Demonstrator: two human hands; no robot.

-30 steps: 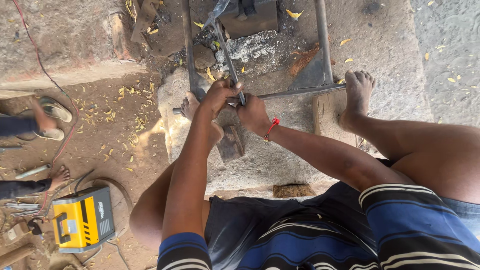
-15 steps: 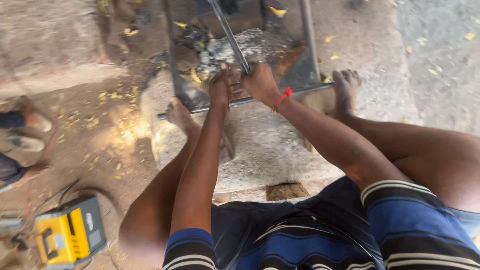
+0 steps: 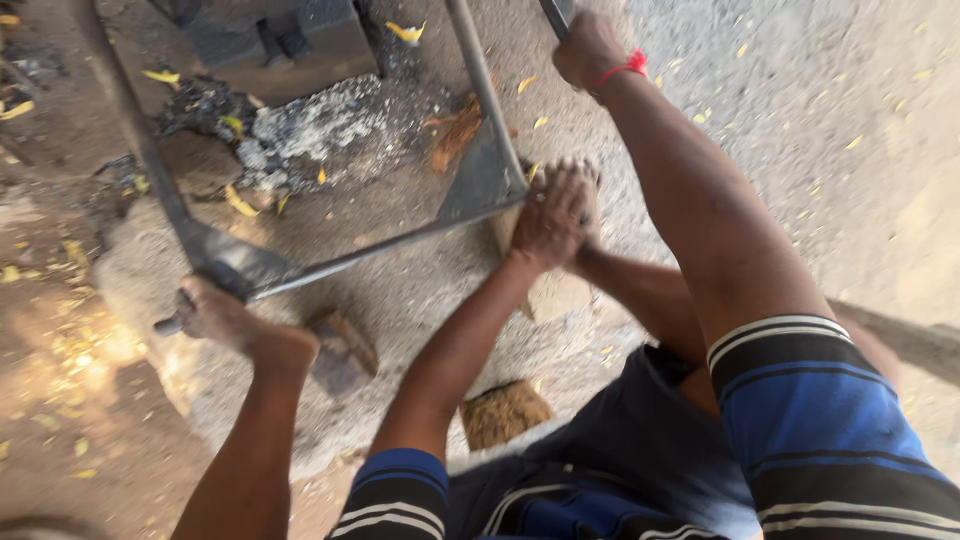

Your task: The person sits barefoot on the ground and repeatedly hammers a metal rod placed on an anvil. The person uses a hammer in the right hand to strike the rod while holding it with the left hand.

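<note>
- Left hand (image 3: 553,215): laid palm-down, fingers close together, on the near right corner of the steel frame (image 3: 345,258). It presses rather than grips. Blur hides the fingertips.
- Frame's near rail runs away from that hand to its left, long axis crosswise to the forearm. The far end lies under a bare foot (image 3: 225,315).
- Right hand (image 3: 590,45), beyond the left and higher, is fisted round a dark metal bar (image 3: 553,14) at the picture's top edge. It has a red band (image 3: 625,68) at the wrist.
- Left hand is nearer the frame corner.
- Under the left hand: a pale wooden block (image 3: 545,295). Nearer the body: a brown fibrous block (image 3: 503,412).
- No packages, labels or signs show.
</note>
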